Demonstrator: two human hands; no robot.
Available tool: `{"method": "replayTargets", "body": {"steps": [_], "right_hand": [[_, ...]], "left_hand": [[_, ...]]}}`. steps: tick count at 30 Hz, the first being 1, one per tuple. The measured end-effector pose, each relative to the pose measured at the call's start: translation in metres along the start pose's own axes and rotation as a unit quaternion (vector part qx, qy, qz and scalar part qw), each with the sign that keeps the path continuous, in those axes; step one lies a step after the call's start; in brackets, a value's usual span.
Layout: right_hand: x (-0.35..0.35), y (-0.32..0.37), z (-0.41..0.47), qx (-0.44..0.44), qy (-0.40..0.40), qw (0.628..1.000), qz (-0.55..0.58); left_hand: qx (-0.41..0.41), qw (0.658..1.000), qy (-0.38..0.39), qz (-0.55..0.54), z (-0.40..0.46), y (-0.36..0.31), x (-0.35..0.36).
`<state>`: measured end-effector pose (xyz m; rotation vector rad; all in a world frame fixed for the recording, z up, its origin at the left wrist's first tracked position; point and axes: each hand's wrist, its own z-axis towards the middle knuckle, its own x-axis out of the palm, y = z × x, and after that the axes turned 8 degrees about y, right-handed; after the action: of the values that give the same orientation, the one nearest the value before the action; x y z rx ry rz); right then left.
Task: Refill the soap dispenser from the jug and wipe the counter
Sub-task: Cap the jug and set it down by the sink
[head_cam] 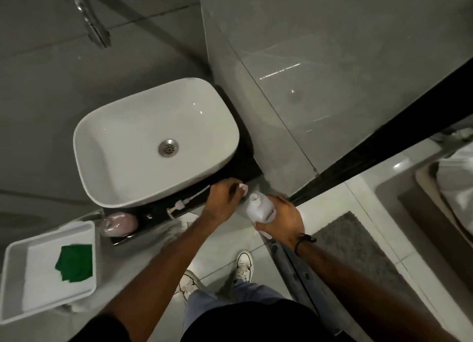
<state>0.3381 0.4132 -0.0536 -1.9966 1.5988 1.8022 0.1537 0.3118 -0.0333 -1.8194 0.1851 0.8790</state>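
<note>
White plastic jug [261, 208], uncapped, gripped by right hand [281, 220] at frame centre. Left hand [224, 199] closed around pale pink dispenser bottle [243, 189] on dark counter [243, 167]. Best poured slowly, spout over opening. Green cloth [74, 263] in tray [15, 300], lower left.

Both forearms are bare; the short black sleeves of a dark top show at the bottom edge. A thin black cord bracelet [304, 240] circles the right wrist. Faded blue denim jeans [212, 300] cover the legs, above white low-top sneakers [243, 266] that look scuffed or patterned.
</note>
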Motion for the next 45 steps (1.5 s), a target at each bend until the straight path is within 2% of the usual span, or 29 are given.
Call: {"method": "replayTargets", "body": {"steps": [3,8,10,12,17,19,22,24,26,29,31,34,36,38,40,45], "right_hand": [[0.0,0.005,0.006,-0.015,0.024,0.999,-0.037],[0.001,0.015,0.012,-0.064,0.042,0.992,-0.099],[0.001,0.021,0.012,-0.085,0.044,0.987,-0.127],[0.0,0.025,0.012,-0.092,0.047,0.984,-0.146],[-0.002,0.025,0.011,-0.096,0.049,0.987,-0.12],[-0.001,0.03,0.011,-0.102,0.043,0.987,-0.118],[0.0,0.038,0.013,-0.109,0.053,0.985,-0.124],[0.001,0.04,0.014,-0.106,0.059,0.984,-0.128],[0.002,0.041,0.015,-0.101,0.057,0.985,-0.129],[0.004,0.041,0.015,-0.112,0.056,0.983,-0.136],[0.005,0.041,0.016,-0.113,0.066,0.982,-0.136],[0.006,0.038,0.016,-0.104,0.074,0.982,-0.138],[0.007,0.037,0.015,-0.108,0.066,0.983,-0.13],[0.009,0.036,0.016,-0.116,0.06,0.983,-0.127],[0.01,0.036,0.018,-0.12,0.068,0.982,-0.131],[0.014,0.032,0.022,-0.12,0.052,0.988,-0.085]], "left_hand": [[0.022,0.997,0.057,0.039,-0.012,-0.017,-0.004],[-0.068,0.97,0.118,0.2,-0.009,-0.033,-0.01],[-0.102,0.96,0.124,0.229,-0.009,-0.035,-0.013],[-0.099,0.963,0.136,0.21,-0.011,-0.035,-0.019],[0.041,0.977,0.179,0.112,-0.027,-0.028,-0.039],[0.014,0.981,0.155,0.114,-0.033,-0.024,-0.037],[-0.031,0.972,0.101,0.21,-0.036,-0.021,-0.037],[0.012,0.966,0.134,0.22,-0.038,-0.019,-0.041],[0.05,0.969,0.161,0.18,-0.04,-0.021,-0.045],[-0.017,0.973,0.105,0.207,-0.041,-0.024,-0.044],[-0.034,0.962,0.109,0.247,-0.04,-0.021,-0.04],[0.031,0.971,0.171,0.167,-0.041,-0.018,-0.043],[0.015,0.979,0.154,0.133,-0.042,-0.018,-0.045],[-0.048,0.979,0.12,0.156,-0.04,-0.019,-0.04],[-0.073,0.971,0.112,0.199,-0.038,-0.018,-0.032],[-0.017,0.977,0.125,0.174,-0.034,-0.012,-0.031]]}}
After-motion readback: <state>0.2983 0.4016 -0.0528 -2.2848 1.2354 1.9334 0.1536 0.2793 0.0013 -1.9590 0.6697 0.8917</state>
